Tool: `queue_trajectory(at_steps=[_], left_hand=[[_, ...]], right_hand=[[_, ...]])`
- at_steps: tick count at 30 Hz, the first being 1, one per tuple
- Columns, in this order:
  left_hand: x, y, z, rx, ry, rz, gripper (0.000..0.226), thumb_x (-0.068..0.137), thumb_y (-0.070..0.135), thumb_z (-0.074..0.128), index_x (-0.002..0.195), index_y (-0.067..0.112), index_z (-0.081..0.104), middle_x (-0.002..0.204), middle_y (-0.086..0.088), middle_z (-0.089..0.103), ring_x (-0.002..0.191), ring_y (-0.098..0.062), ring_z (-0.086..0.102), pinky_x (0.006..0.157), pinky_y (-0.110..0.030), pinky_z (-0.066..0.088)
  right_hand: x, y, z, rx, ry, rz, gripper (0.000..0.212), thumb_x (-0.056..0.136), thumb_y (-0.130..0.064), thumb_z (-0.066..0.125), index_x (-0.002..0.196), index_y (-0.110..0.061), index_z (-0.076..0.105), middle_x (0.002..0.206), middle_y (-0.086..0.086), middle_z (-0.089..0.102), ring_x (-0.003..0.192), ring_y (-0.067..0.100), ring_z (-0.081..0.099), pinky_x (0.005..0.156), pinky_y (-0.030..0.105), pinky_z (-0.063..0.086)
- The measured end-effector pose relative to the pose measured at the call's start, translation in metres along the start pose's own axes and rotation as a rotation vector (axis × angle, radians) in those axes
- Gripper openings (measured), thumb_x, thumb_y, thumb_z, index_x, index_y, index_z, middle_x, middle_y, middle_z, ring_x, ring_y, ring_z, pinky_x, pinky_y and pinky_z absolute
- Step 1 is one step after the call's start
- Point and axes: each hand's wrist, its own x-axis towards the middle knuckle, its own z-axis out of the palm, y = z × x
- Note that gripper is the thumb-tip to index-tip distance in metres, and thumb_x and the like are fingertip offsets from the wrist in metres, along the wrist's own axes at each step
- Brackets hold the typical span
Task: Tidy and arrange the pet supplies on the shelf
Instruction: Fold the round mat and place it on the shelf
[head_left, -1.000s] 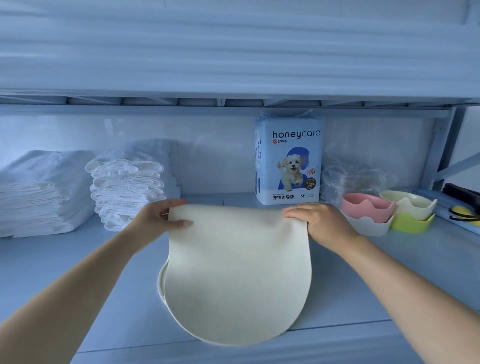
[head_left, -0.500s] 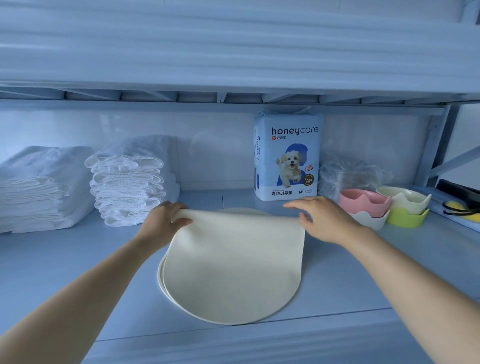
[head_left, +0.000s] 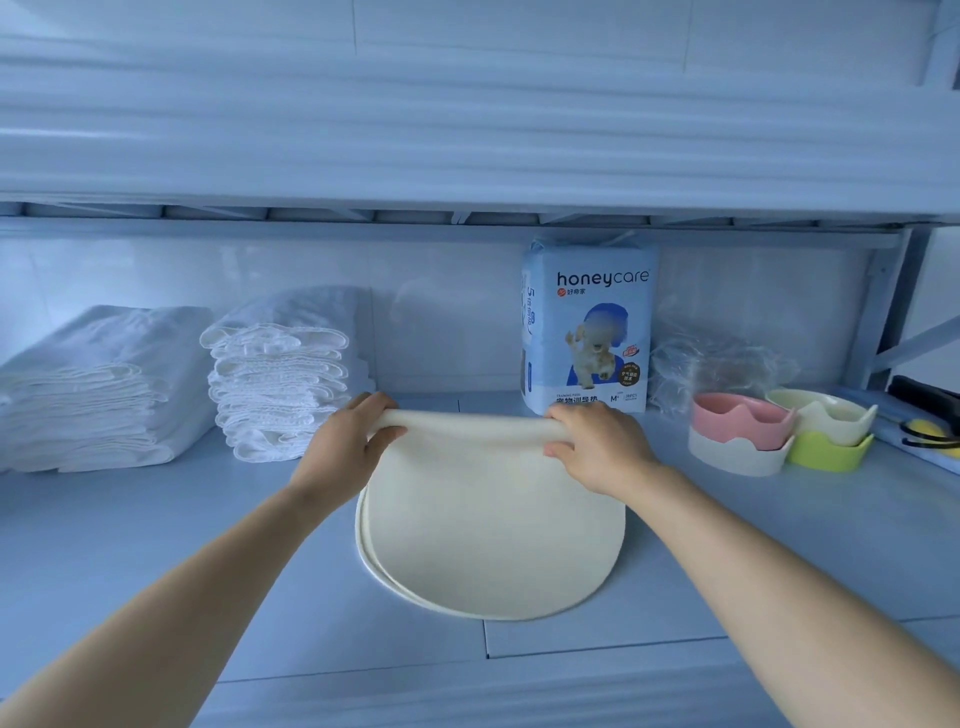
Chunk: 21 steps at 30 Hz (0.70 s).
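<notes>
Both hands on the top mat (head_left: 493, 525), mid-shelf (head_left: 156, 571). A second cream mat (head_left: 363, 551) lies flat under it; only its left rim shows, offset slightly to the left.

Left hand (head_left: 345, 452) and right hand (head_left: 597, 452) grip the far edge of the top mat, one at each end. That edge is curled over into a soft roll running between the hands; the near part lies flat on the lower mat. Judgement: holding at both ends keeps the floppy sheet level and square, so it can be either rolled up or laid true on the one below. Cannot tell which is intended.

Fingers:
- Left: fingers (head_left: 376, 402) curled over the roll from behind, thumb under the front; closed around the edge, not spread.
- Right: fingers (head_left: 563, 415) wrapped over the top of the roll, thumb tucked below; likewise clamped on the edge.

Surroundings, untouched:
- Two stacks of folded white pads (head_left: 280, 384) at left, well apart from the mats.
- Honeycare pack (head_left: 587, 332) upright against the back wall, just behind the right hand.
- Crumpled clear bag (head_left: 711, 364) beside it.
- Nested bowls (head_left: 743, 431), pink over white, next to cream over green, at right.

Risk: the mat is limp; uneven pull would skew it off the lower one.
</notes>
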Motion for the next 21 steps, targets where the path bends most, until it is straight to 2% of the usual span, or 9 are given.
queue_trajectory(at_steps=[3, 6, 8, 10, 12, 14, 18, 21], left_hand=[[0.011, 0.016, -0.006, -0.044, 0.089, 0.06, 0.009, 0.092, 0.018, 0.054, 0.1, 0.014, 0.054, 0.092, 0.005, 0.05, 0.075, -0.013, 0.046, 0.063, -0.026, 0.032], [0.024, 0.034, -0.012, -0.119, 0.167, 0.114, 0.015, 0.093, 0.016, 0.051, 0.108, 0.018, 0.05, 0.103, 0.01, 0.049, 0.085, 0.001, 0.042, 0.067, -0.008, 0.032], [0.032, 0.045, -0.014, -0.18, 0.198, 0.136, 0.025, 0.093, 0.013, 0.05, 0.116, 0.022, 0.045, 0.111, 0.014, 0.048, 0.092, 0.009, 0.04, 0.073, 0.001, 0.03], [0.038, 0.056, -0.012, -0.244, 0.205, 0.132, 0.037, 0.093, 0.013, 0.049, 0.125, 0.028, 0.037, 0.105, 0.018, 0.049, 0.088, 0.014, 0.043, 0.071, 0.003, 0.031], [0.043, 0.065, -0.006, -0.305, 0.2, 0.105, 0.045, 0.093, 0.014, 0.049, 0.129, 0.033, 0.03, 0.078, 0.01, 0.047, 0.068, 0.003, 0.048, 0.058, -0.002, 0.035], [0.046, 0.073, 0.001, -0.34, 0.201, 0.096, 0.046, 0.092, 0.013, 0.049, 0.127, 0.036, 0.028, 0.067, 0.01, 0.04, 0.055, -0.01, 0.043, 0.048, -0.008, 0.034], [0.053, 0.086, 0.013, -0.445, 0.194, 0.13, 0.039, 0.094, 0.015, 0.046, 0.114, 0.045, 0.032, 0.075, 0.02, 0.044, 0.049, -0.007, 0.037, 0.047, -0.008, 0.034], [0.067, 0.092, 0.028, -0.482, 0.153, 0.099, 0.031, 0.096, 0.015, 0.044, 0.109, 0.041, 0.034, 0.092, 0.026, 0.047, 0.053, -0.005, 0.039, 0.051, -0.008, 0.036]], right_hand=[[0.0, 0.006, -0.022, -0.028, 0.122, -0.041, 0.029, 0.092, -0.032, 0.053, 0.118, -0.021, 0.05, 0.115, -0.002, 0.062, 0.101, 0.025, 0.056, 0.068, 0.029, 0.032], [0.0, 0.015, -0.047, -0.055, 0.215, -0.091, 0.027, 0.091, -0.029, 0.053, 0.116, -0.018, 0.05, 0.113, 0.0, 0.062, 0.099, 0.027, 0.057, 0.067, 0.031, 0.03], [0.001, 0.025, -0.063, -0.035, 0.222, -0.111, 0.03, 0.09, -0.029, 0.055, 0.118, -0.02, 0.05, 0.117, 0.0, 0.061, 0.101, 0.03, 0.057, 0.072, 0.032, 0.037], [0.001, 0.035, -0.075, 0.004, 0.209, -0.103, 0.035, 0.089, -0.03, 0.057, 0.123, -0.025, 0.05, 0.124, -0.004, 0.058, 0.103, 0.03, 0.057, 0.079, 0.034, 0.043], [-0.001, 0.044, -0.082, 0.046, 0.217, -0.096, 0.037, 0.088, -0.029, 0.06, 0.124, -0.027, 0.051, 0.126, -0.007, 0.058, 0.106, 0.028, 0.057, 0.083, 0.035, 0.045], [-0.004, 0.052, -0.085, 0.088, 0.218, -0.095, 0.036, 0.087, -0.027, 0.062, 0.121, -0.029, 0.052, 0.123, -0.009, 0.059, 0.106, 0.025, 0.057, 0.086, 0.037, 0.046], [-0.008, 0.074, -0.093, 0.17, 0.172, -0.078, 0.033, 0.084, -0.029, 0.063, 0.113, -0.041, 0.052, 0.108, -0.014, 0.064, 0.097, 0.018, 0.058, 0.083, 0.039, 0.048], [0.002, 0.092, -0.099, 0.225, 0.151, -0.066, 0.035, 0.081, -0.028, 0.066, 0.109, -0.046, 0.053, 0.103, -0.021, 0.064, 0.094, 0.01, 0.059, 0.081, 0.032, 0.049]])
